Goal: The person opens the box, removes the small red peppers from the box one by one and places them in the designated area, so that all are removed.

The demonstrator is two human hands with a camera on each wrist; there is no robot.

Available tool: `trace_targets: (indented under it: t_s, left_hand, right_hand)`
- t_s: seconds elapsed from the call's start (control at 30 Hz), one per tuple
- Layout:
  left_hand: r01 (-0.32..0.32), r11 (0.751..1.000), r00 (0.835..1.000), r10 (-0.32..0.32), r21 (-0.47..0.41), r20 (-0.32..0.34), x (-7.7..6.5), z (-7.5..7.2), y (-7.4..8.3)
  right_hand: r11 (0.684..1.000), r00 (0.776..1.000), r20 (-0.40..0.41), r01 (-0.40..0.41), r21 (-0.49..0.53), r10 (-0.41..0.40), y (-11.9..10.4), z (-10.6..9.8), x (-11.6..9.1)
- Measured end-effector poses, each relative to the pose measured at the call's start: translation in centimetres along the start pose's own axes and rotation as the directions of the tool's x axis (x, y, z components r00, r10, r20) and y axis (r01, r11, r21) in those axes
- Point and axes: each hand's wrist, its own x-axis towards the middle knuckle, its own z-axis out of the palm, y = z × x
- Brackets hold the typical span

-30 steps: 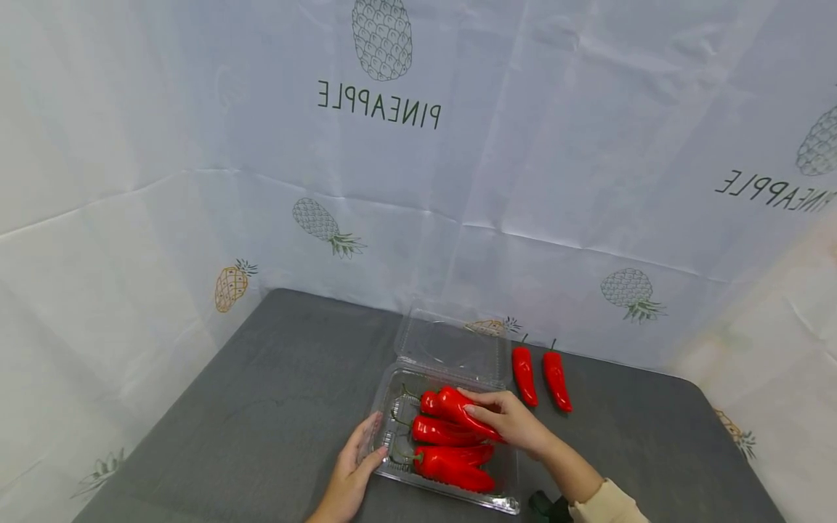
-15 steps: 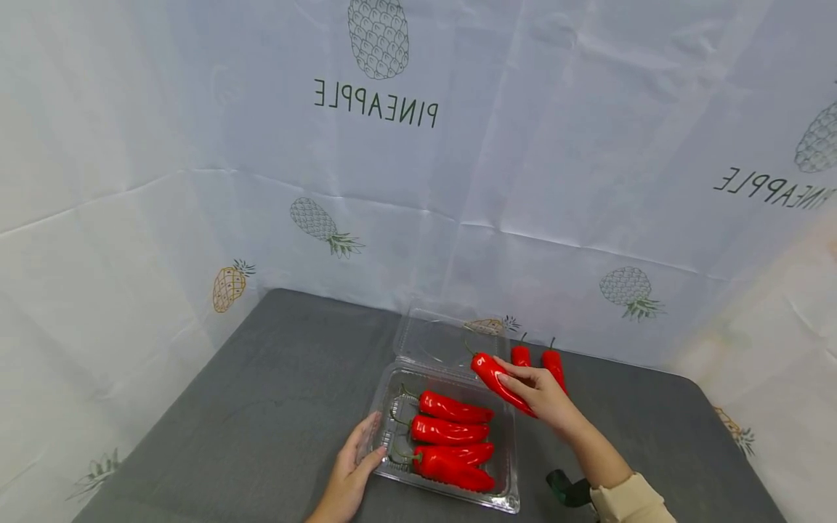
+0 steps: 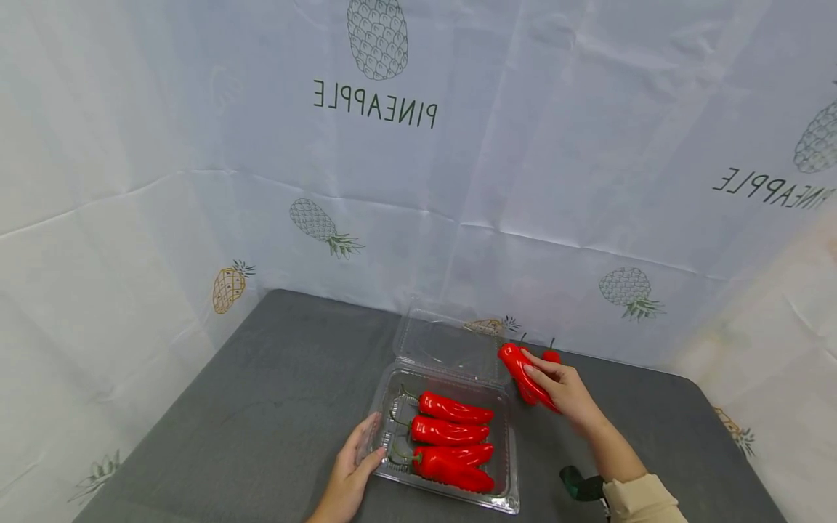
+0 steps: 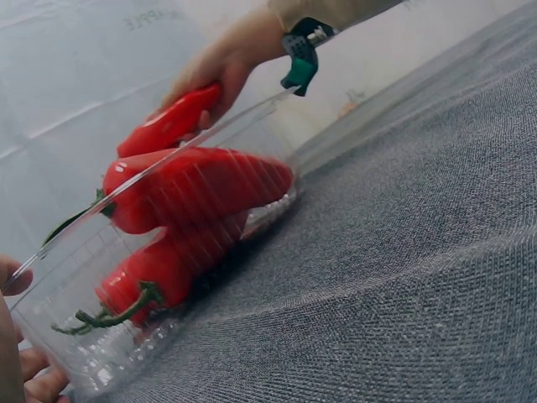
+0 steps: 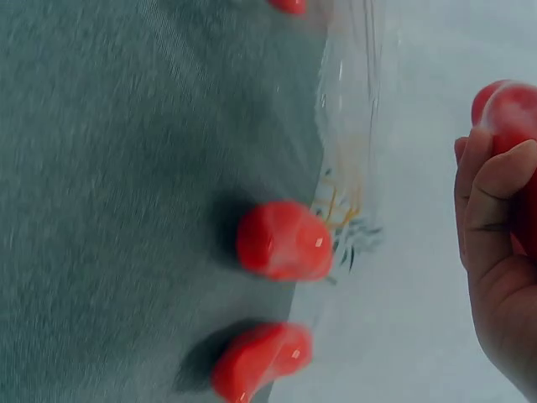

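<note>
My right hand (image 3: pixel 556 385) holds a red chili pepper (image 3: pixel 516 363) above the table, right of an open clear plastic container (image 3: pixel 510 465). Behind that pepper, two more lie on the table: one is mostly covered, and only the top of the other pepper (image 3: pixel 551 356) shows past my fingers. Both appear in the right wrist view, the nearer pepper (image 5: pixel 264 361) below the farther pepper (image 5: pixel 285 239). Several red peppers (image 3: pixel 451 432) with green stems lie side by side in the container. My left hand (image 3: pixel 349 468) grips the container's left side, thumb at the rim.
The container's hinged lid (image 3: pixel 451 341) stands tipped back against the white pineapple-print curtain (image 3: pixel 458 181). A dark grey cloth covers the table (image 3: pixel 275 392). A dark green device (image 3: pixel 578 485) is strapped at my right wrist.
My right hand has lifted a pepper out of the container and carried it right, over the peppers on the table. The left hand stays on the container.
</note>
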Motion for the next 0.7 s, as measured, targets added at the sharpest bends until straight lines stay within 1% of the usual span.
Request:
trace_targets:
  t_s: [0.1, 0.27, 0.4, 0.57, 0.7]
  left_hand:
    - [0.002, 1.000, 1.000, -0.002, -0.003, 0.003, 0.0, 0.0, 0.0]
    - [-0.001, 1.000, 1.000, 0.001, -0.008, 0.006, 0.0, 0.0, -0.1]
    - [0.009, 1.000, 1.000, -0.009, -0.017, 0.013, 0.0, 0.0, -0.1]
    - [0.017, 1.000, 1.000, -0.017, -0.016, 0.010, 0.0, 0.0, 0.0]
    - [0.027, 1.000, 1.000, -0.027, -0.013, 0.007, 0.0, 0.0, 0.0]
  right_hand:
    - [0.999, 0.999, -0.032, -0.031, 0.015, 0.032, 0.5, -0.9, 0.1]
    - [0.992, 0.992, -0.080, -0.091, 0.089, 0.098, 1.5, -2.4, 0.2]
    - [0.979, 0.978, -0.122, -0.150, 0.136, 0.167, 2.3, -3.5, 0.4]
    - [0.963, 0.963, -0.171, -0.172, 0.208, 0.209, 3.0, -4.6, 0.5]
    - [0.932, 0.942, -0.209, -0.191, 0.308, 0.262, 3.8, -5.4, 0.6]
